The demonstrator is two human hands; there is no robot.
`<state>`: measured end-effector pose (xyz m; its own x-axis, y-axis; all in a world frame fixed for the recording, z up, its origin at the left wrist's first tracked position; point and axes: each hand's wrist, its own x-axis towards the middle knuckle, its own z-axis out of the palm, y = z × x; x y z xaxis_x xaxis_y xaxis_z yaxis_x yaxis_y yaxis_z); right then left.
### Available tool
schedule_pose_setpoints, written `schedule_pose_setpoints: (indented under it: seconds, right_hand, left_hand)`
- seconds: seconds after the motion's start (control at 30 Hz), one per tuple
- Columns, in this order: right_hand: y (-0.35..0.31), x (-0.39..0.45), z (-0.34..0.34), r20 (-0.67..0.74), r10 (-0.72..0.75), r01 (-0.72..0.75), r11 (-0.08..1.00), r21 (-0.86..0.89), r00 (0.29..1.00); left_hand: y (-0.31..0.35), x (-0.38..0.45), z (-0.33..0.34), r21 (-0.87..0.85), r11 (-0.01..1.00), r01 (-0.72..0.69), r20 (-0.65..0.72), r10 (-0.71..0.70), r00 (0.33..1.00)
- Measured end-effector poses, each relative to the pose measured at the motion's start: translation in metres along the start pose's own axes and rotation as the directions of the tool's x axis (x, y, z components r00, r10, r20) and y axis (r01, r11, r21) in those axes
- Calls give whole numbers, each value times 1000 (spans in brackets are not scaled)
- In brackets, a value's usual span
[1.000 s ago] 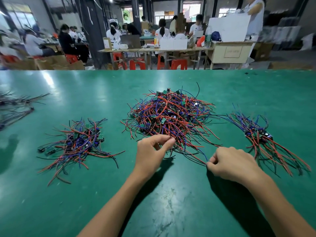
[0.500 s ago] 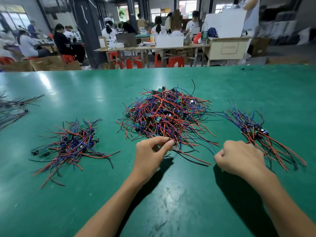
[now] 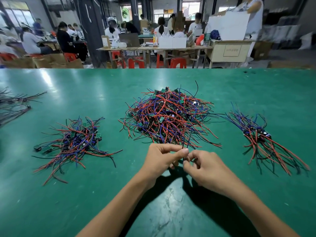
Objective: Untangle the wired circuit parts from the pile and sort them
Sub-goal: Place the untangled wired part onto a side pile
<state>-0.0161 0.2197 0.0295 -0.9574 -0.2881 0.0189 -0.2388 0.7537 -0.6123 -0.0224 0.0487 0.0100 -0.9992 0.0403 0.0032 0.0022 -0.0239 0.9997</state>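
Both hands meet just short of the big tangled pile of red, blue and black wired circuit parts. Left hand pinches thin dark wire ends trailing from it; right hand pinches below, probably teasing one part free. Sorted bundles lie off to either side.

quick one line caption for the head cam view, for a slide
Both hands, left hand and right hand, pinch wires at the near edge of the central tangled pile, between two smaller sorted bundles on the green table.
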Motion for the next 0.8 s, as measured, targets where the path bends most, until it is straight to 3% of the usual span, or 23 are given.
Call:
schedule_pose_setpoints:
  seconds: [0.07,0.13,0.23,0.3,0.33,0.4,0.47,0.5,0.57,0.63,0.7,0.73,0.8]
  right_hand:
    - [-2,-1,3,-46,-46,46,999,5,998]
    - [-2,-1,2,-57,-56,61,995,80,997]
    - [2,2,-1,-94,-55,67,988,140,994]
    - [5,5,-2,-104,-38,56,983,177,994]
    - [6,6,-2,-96,-26,44,981,190,995]
    - [8,7,-1,-75,-15,29,983,179,997]
    - [8,8,0,-61,-22,30,992,125,998]
    - [8,8,1,-57,-25,31,995,98,998]
    - [7,8,2,-54,-29,33,997,66,998]
    - [9,9,2,-50,-31,34,997,72,998]
    - [13,11,1,-79,-9,17,995,95,997]
    - [16,12,0,-125,10,-1,998,70,992]
    - [23,15,-4,-248,37,-50,998,-45,968]
  left_hand:
    - [5,0,-4,26,1000,-16,29,15,999]
    - [15,3,-13,-45,994,-97,-40,95,995]
    - [31,14,-44,-104,951,-290,-392,229,891]
    - [36,20,-76,-218,913,-344,-591,157,792]
    - [36,21,-92,-355,870,-343,-633,46,773]
    - [33,16,-117,-673,660,-334,-567,-172,805]
    - [28,12,-128,-852,410,-325,-447,-246,860]
    - [26,11,-128,-880,349,-321,-414,-234,880]
    - [23,12,-122,-870,410,-273,-371,-181,911]
    - [24,15,-111,-728,653,-208,-360,-106,927]
    - [24,17,-94,-440,880,-178,-368,5,930]
    - [23,17,-86,-265,946,-186,-382,74,921]
    - [15,15,-71,137,968,-212,-386,250,888]
